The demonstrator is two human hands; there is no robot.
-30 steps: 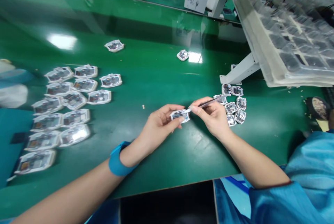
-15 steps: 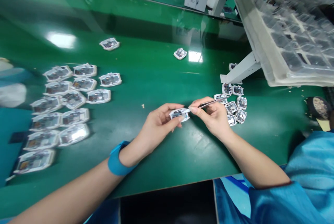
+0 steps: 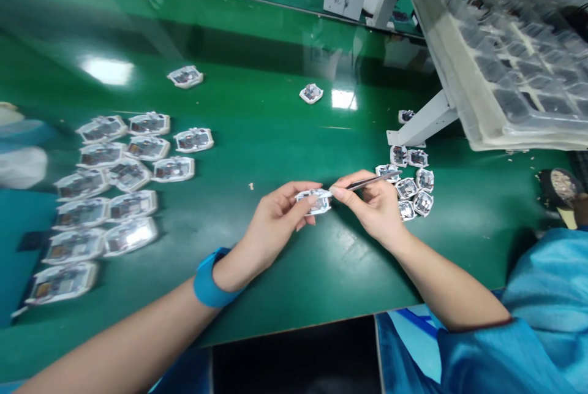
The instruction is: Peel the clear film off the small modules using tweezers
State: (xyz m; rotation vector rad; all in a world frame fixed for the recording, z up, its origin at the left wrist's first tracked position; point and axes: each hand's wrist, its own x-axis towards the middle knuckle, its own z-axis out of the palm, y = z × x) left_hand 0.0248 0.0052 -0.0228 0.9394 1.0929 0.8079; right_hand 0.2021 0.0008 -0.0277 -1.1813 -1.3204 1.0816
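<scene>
The white-rimmed unit [image 3: 318,204] is held over the green bench [image 3: 266,136], and I tell every other place from this unit. The left hand [image 3: 278,215] is at its left side; its grip is clamped on the unit, with the thumb lying on top and fingers at the far and near edges. The right hand [image 3: 379,207] is at its right side, and this grip is pressed together upon a slim metal tool [image 3: 370,181], which slants away to the right (the end nearest to the unit is covered by the fingertips, so I cannot tell if it touches).

To the left of the unit, well apart, there lies a large group of similar units [image 3: 129,174], some of them touching. To the right of it, nearer, is a smaller group [image 3: 407,188]. Beyond the unit lie a single piece [image 3: 311,94] straight ahead and a second piece [image 3: 185,77] farther to the left. Beyond it to the right is a compartment tray [image 3: 500,138], with a pale metal leg [image 3: 425,119] beside it.
</scene>
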